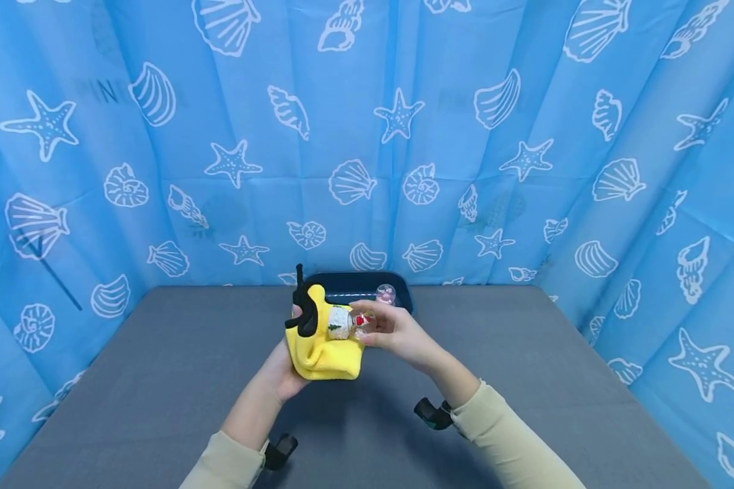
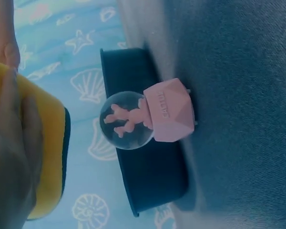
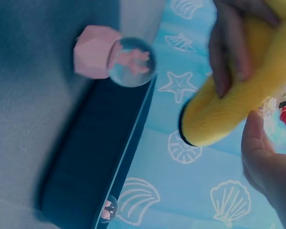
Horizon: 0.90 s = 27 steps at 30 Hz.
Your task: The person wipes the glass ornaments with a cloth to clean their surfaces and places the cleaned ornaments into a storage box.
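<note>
In the head view my left hand (image 1: pixel 287 367) holds a yellow fuzzy cloth (image 1: pixel 327 360) with black edging, bunched up from below. A snow globe (image 1: pixel 339 322) with a white, tree-patterned base and a red-and-white figure lies sideways against the cloth. My right hand (image 1: pixel 397 333) grips it by the clear dome between thumb and fingers. In the right wrist view the red-and-white figure shows at the right edge beside my right hand (image 3: pixel 271 167). Below the hands in the left wrist view, a pink snow globe (image 2: pixel 169 110) stands on the table, apart from both hands.
A dark blue bin (image 1: pixel 324 282) stands at the back of the grey table (image 1: pixel 501 380), behind the pink globe. Inside its right end is another small globe (image 1: pixel 385 294) with a pink figure. A blue shell-patterned curtain (image 1: pixel 355 224) hangs behind the table.
</note>
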### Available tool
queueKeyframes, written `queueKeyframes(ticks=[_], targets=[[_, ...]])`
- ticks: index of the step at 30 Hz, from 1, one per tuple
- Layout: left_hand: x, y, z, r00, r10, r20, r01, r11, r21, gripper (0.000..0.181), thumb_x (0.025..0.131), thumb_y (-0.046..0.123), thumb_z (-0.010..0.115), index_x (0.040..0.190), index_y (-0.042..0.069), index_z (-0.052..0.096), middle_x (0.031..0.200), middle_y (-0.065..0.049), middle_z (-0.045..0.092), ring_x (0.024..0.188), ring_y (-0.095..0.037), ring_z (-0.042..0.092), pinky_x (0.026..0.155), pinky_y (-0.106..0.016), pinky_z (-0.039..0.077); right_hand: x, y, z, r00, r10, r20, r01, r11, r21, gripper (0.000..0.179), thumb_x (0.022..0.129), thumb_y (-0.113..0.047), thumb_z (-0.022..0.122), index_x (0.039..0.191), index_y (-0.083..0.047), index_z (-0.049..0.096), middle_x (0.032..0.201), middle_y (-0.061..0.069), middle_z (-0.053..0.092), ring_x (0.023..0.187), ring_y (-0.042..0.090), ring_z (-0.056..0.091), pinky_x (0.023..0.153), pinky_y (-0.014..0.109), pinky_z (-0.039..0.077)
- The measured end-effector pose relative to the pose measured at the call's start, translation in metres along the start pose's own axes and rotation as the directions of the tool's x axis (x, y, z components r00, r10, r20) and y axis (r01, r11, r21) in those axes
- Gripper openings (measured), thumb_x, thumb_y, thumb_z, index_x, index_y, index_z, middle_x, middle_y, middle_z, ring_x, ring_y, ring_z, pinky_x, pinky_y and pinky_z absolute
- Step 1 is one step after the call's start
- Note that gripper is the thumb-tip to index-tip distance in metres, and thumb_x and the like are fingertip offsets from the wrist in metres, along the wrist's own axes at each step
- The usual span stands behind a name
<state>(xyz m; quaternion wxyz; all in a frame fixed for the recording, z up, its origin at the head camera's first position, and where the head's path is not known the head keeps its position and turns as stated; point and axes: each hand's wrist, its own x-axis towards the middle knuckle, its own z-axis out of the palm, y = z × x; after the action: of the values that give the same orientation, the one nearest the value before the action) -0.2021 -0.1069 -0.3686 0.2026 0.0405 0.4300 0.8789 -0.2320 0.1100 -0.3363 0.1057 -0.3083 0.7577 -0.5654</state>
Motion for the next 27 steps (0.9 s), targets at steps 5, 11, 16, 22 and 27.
queueKeyframes(ticks=[5,11,16,22,27], targets=[[0.004,-0.006,0.006,0.992,0.019,-0.128,-0.007,0.996,0.093,0.069,0.091,0.061,0.052,0.132,0.007,0.039,0.104,0.002,0.059,0.094,-0.010,0.059,0.085,-0.025,0.049,0.001,0.005,0.008,0.987,-0.145,0.064,0.155,0.963,-0.219,0.049,0.093,0.002,0.059,0.140,0.003,0.045,0.129,0.020,0.055,0.097,0.028,0.054,0.085,0.039,0.051],[0.011,-0.017,0.010,0.960,0.101,-0.263,-0.057,0.984,0.170,0.047,0.097,0.038,0.058,0.126,0.004,0.043,0.098,0.000,0.059,0.088,-0.011,0.059,0.080,-0.027,0.050,0.002,0.006,0.020,0.998,-0.069,0.012,0.070,0.964,-0.257,0.058,0.096,-0.013,0.062,0.145,0.002,0.037,0.132,0.019,0.053,0.102,0.032,0.052,0.088,0.046,0.047],[0.014,-0.022,0.007,0.948,0.142,-0.286,-0.094,0.980,0.174,0.053,0.097,0.043,0.058,0.126,0.002,0.041,0.098,-0.001,0.059,0.088,-0.011,0.061,0.079,-0.025,0.052,0.004,0.005,0.022,0.996,-0.050,-0.078,0.020,0.936,-0.351,0.050,0.092,-0.015,0.067,0.138,-0.002,0.050,0.116,0.011,0.061,0.096,0.025,0.054,0.082,0.036,0.049],[0.012,-0.022,0.000,0.945,0.185,-0.269,-0.151,0.978,0.142,0.051,0.097,0.047,0.051,0.119,0.002,0.046,0.092,0.002,0.061,0.083,-0.007,0.063,0.075,-0.021,0.052,0.004,0.007,0.019,0.996,-0.053,-0.076,0.023,0.938,-0.345,0.046,0.092,-0.019,0.069,0.133,-0.003,0.056,0.103,0.010,0.064,0.088,0.021,0.054,0.074,0.032,0.050],[0.008,-0.021,-0.003,0.952,0.186,-0.243,-0.165,0.981,0.107,0.044,0.099,0.046,0.048,0.114,0.005,0.051,0.095,0.000,0.061,0.084,-0.008,0.064,0.075,-0.022,0.052,0.000,0.008,0.015,0.995,-0.062,-0.072,0.040,0.958,-0.283,0.044,0.092,-0.016,0.068,0.132,-0.001,0.056,0.108,0.011,0.064,0.081,0.017,0.053,0.070,0.028,0.049]])
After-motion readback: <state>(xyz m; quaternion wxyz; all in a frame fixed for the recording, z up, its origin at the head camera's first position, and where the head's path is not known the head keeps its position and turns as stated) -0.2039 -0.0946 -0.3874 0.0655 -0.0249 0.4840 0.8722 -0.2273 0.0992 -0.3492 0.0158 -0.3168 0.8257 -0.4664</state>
